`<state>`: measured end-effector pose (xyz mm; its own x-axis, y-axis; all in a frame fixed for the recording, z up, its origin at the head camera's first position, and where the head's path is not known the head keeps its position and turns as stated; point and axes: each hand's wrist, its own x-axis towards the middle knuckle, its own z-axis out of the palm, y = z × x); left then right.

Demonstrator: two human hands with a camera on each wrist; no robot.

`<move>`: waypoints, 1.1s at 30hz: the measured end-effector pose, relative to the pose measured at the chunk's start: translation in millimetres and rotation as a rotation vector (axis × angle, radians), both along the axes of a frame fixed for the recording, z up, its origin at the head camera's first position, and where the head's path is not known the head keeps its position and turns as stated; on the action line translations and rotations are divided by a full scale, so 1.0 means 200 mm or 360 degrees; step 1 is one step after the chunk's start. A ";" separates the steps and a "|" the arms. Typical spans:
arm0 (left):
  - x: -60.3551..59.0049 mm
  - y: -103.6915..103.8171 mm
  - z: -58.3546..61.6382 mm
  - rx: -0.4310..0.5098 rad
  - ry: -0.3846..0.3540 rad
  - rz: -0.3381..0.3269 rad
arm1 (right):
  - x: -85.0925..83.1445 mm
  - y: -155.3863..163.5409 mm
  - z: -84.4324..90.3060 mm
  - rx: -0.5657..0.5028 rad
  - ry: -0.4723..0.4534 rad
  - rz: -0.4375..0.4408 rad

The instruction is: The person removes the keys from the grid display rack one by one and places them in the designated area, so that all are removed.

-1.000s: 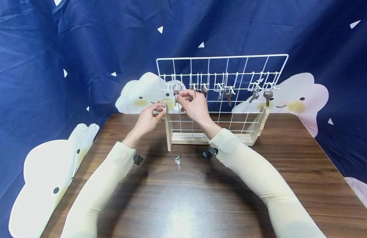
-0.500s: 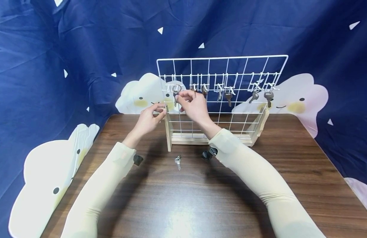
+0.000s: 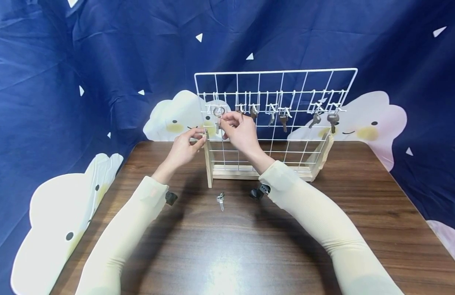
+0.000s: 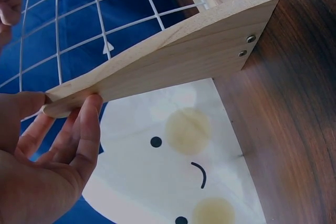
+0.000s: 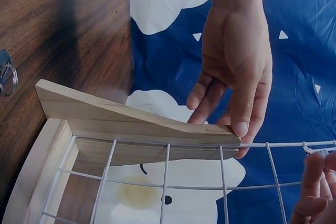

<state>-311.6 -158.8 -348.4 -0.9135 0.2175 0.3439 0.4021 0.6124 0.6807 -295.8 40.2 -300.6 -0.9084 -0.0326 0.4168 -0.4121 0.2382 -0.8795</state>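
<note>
Head view: a key (image 3: 217, 128) is held up by its ring end at the wire rack (image 3: 271, 72)

Of the two hands, both are seen gripping. By the right hand (image 3: 242, 130), the key is pinched between thumb and finger, in front of the left part of the rack. The key's round ring (image 3: 218, 111) stands above the fingertips, near the white hooks; whether it is placed around a hook cannot be told. By the left hand (image 3: 184, 145), the upper end of the left wooden side piece (image 3: 208, 164) is gripped; in the left wrist view, the thumb is seen on one side of the wood and the fingers on the other. Two screws (image 4: 251, 39) are fitted near the lower end of this piece.

Further to the right, several keys are hung from hooks on the rack; a brown one (image 3: 284, 119) is seen about the middle, and two of them, just beside the right hand, are partly covered by it. The rack is carried by a wooden base (image 3: 236, 174), which is joined to both side pieces. A silver key (image 3: 221, 201) is laid on the brown worktop (image 3: 227, 237), in front of the rack and well apart from the hands. Behind everything, a blue curtain (image 3: 286, 37) with white clouds and small triangles is hung.
</note>
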 end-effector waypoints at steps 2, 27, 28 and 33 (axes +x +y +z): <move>0.00 0.00 0.00 0.0003 0.0002 -0.0002 | 0.01 0.00 0.00 -0.0027 0.0016 0.0016; 0.01 0.00 0.00 -0.0012 -0.0012 0.0020 | 0.14 0.04 0.03 -0.0110 0.0128 0.0088; 0.01 0.00 0.00 -0.0013 -0.0011 0.0019 | 0.14 0.05 0.03 -0.0109 0.0126 0.0090; 0.01 0.00 0.00 -0.0013 -0.0008 0.0016 | 0.19 0.05 0.06 -0.0101 0.0103 0.0096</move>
<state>-310.0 -158.7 -347.9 -0.9173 0.2112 0.3377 0.3926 0.6221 0.6774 -258.4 49.6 -289.2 -0.8767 -0.0582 0.4775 -0.4804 0.1559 -0.8631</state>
